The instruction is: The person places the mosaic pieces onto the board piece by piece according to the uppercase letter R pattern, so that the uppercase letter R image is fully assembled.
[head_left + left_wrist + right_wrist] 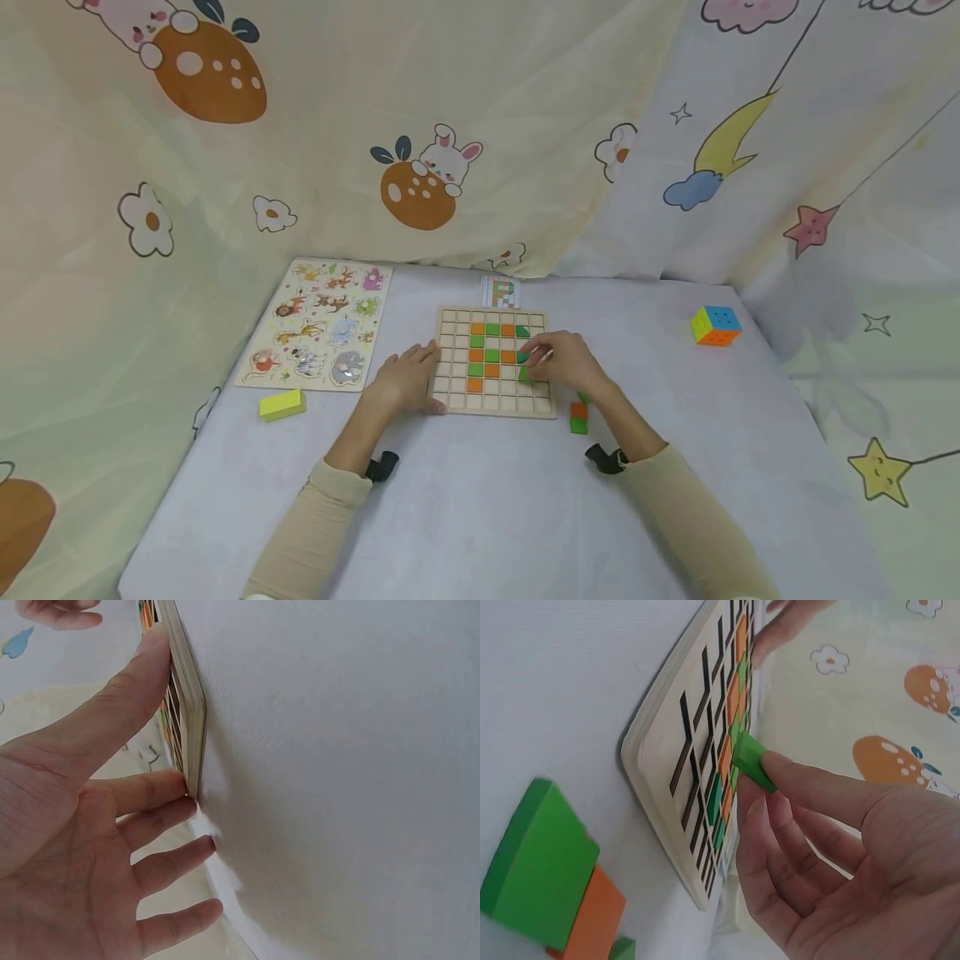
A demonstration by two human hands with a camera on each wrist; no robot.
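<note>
A wooden grid board lies on the table, with orange and green square blocks set in several of its cells. My left hand rests at its front left corner, fingers fairly straight; the thumb touches one edge and fingertips touch the adjoining side. Over the board's right side, my right hand pinches a small green block between thumb and fingers. Darker green pieces sit in the right part of the grid, partly hidden by that hand. Loose orange and green blocks lie off the board's front right corner.
Behind the board is a small pattern card. An animal puzzle board lies at the left, with a yellow block before it. A colourful puzzle cube stands at the back right. Printed curtains enclose the table's back.
</note>
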